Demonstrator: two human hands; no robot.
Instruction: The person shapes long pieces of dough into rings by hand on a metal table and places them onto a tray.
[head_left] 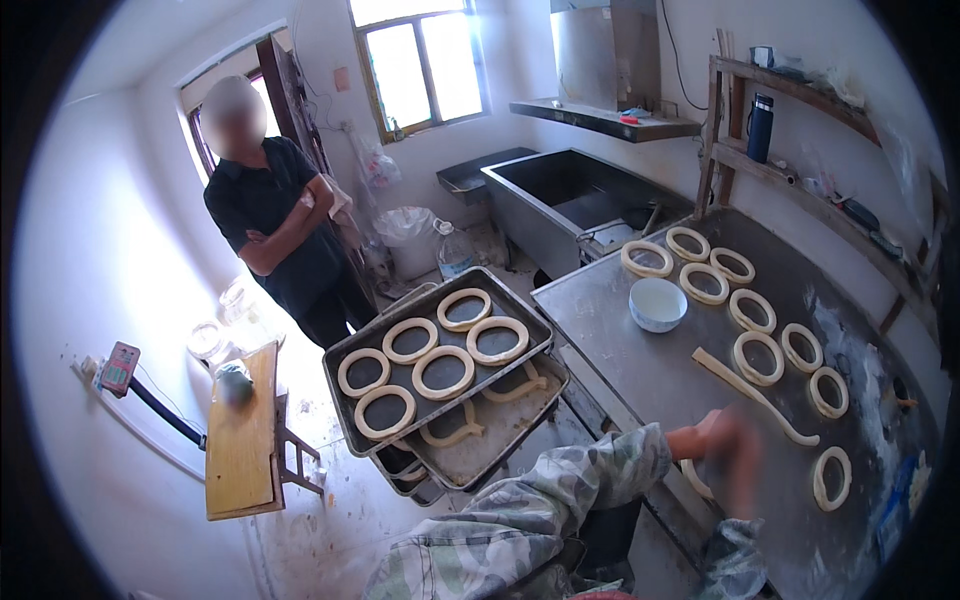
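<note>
Head view: left hand and right hand blurred together by part-hidden dough ring, near side of white bowl; grip can't be told. Ring probably soft, light, easily stretched: cradle opposite sides from beneath. Dough strip, right of bowl, may crowd access; metal tray left of bowl.
</note>
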